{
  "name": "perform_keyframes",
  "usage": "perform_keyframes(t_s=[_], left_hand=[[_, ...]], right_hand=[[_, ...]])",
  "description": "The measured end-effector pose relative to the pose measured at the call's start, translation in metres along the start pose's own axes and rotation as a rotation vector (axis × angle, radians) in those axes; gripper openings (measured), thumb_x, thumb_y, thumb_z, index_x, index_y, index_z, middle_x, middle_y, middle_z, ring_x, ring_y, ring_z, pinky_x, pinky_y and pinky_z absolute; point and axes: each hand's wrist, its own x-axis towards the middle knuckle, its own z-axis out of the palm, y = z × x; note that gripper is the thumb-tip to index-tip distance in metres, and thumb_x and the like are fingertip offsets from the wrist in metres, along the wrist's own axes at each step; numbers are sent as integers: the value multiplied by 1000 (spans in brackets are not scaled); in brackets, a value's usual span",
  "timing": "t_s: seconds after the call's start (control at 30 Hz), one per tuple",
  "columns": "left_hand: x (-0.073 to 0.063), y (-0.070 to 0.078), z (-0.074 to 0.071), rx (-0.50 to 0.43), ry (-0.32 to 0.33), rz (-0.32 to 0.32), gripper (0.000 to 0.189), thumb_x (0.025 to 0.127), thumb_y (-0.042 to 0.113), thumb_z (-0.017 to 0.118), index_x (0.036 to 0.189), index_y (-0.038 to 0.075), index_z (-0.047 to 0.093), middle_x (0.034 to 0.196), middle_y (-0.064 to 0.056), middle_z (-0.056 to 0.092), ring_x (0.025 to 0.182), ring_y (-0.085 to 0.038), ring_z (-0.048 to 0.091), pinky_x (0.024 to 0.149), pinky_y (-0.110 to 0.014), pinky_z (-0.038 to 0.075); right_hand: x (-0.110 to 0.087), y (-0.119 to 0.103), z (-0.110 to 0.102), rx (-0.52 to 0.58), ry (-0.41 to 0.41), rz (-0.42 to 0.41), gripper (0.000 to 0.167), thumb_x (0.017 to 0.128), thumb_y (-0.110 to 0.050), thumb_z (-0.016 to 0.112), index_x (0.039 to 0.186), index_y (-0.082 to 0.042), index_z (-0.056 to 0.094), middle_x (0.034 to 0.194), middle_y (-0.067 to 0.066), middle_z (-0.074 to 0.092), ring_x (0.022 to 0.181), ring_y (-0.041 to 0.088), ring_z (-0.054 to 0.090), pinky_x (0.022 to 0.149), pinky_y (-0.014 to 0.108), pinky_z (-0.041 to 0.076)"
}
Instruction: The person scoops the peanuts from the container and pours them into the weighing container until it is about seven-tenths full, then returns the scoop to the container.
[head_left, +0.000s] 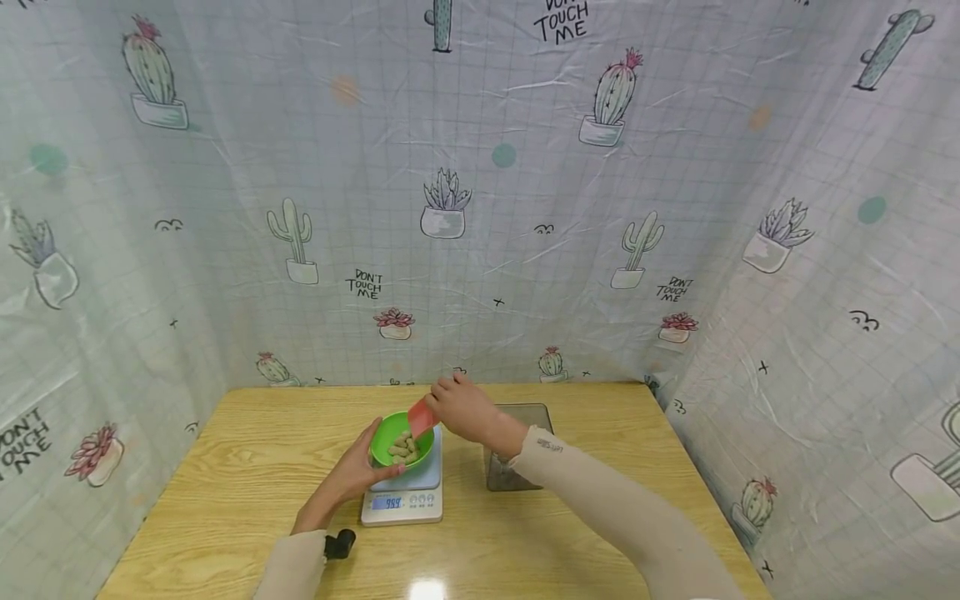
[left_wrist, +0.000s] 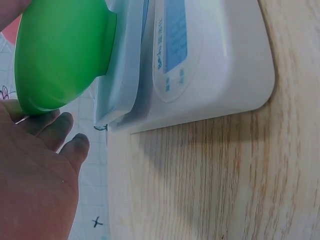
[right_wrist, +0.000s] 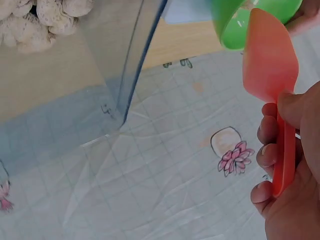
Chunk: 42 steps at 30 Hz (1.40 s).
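A green bowl [head_left: 383, 435] with several peanuts [head_left: 403, 450] in it stands on a white kitchen scale [head_left: 401, 514]. My left hand [head_left: 348, 473] holds the bowl from the left, thumb at its near rim and fingers along its far left side. Over the bowl's right side tilts a red scoop [head_left: 422, 418], its tip pointing down inside the rim. My right hand [head_left: 463, 408] grips the scoop's handle [right_wrist: 285, 165], with fingers curled round it in the right wrist view. Digits show on the scale's display [head_left: 387, 503].
Right of the scale stands a clear container [head_left: 534, 413], partly hidden by my right forearm; peanuts [right_wrist: 27, 25] lie in it. A black object [head_left: 341, 544] sits at my left wrist. A cactus-print curtain [head_left: 480, 317] surrounds the wooden table [head_left: 255, 467] at the back and sides.
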Motion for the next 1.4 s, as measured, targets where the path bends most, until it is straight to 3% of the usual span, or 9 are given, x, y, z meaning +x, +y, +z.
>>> perform_keyframes(t_s=[0.33,0.57,0.9,1.13,1.4], left_hand=[[-6,7,-4,-5,6,0,118,82,45,77,159,9,-5,164,-25,3,147,-51,15,112,-68,25],[-9,14,-9,4,48,55,113,83,44,74,159,16,-5,165,-21,-1,146,-52,16,110,-70,26],[-11,34,-14,12,102,136,108,84,41,74,160,26,-2,166,-15,0,146,-52,19,107,-72,28],[-14,58,-7,-32,138,179,107,83,39,76,160,28,1,167,-13,1,149,-48,11,109,-74,21],[-11,97,9,-44,131,197,104,83,44,75,160,30,5,167,-9,4,151,-43,12,110,-71,24]], right_hand=[[-18,9,-4,187,-21,90,22,104,-25,50,123,-22,59,115,-6,64,106,12,58,83,30,41],[-42,14,7,304,55,173,14,104,-27,49,112,-21,59,106,-6,64,94,13,56,73,27,33],[-72,26,18,456,203,286,16,104,-25,48,112,-16,59,102,-2,63,95,18,57,73,31,37],[-95,39,21,553,248,352,17,103,-23,50,113,-13,60,101,1,64,97,20,58,75,34,40],[-122,54,24,592,292,379,17,101,-20,54,114,-11,60,104,4,66,97,24,61,80,42,45]])
